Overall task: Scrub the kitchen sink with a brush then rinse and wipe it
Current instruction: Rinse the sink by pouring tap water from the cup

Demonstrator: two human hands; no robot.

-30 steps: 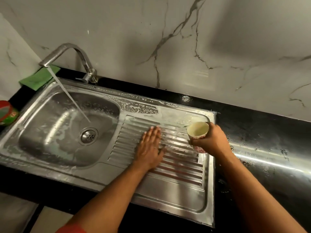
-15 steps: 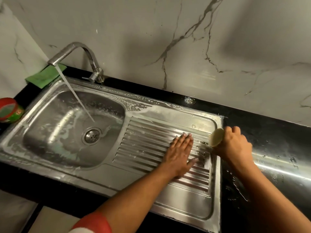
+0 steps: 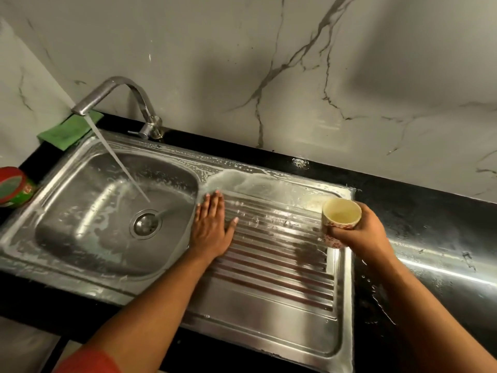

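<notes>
one hand flat, other hand holding cup

Left grip lies flat, fingers straight, while right grip curls round a cup held upright.

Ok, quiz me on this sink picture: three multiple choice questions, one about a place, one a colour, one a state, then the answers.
1. Where does the left hand rest? A on the black counter B on the ribbed drainboard C on the wall
2. What colour is the cloth beside the sink? A blue B white C green
3. The tap is: A running B off C wrapped in tape

Answers: 1 B, it lies flat there; 2 C, it shows green beneath the tap; 3 A, a stream falls into the basin.
</notes>
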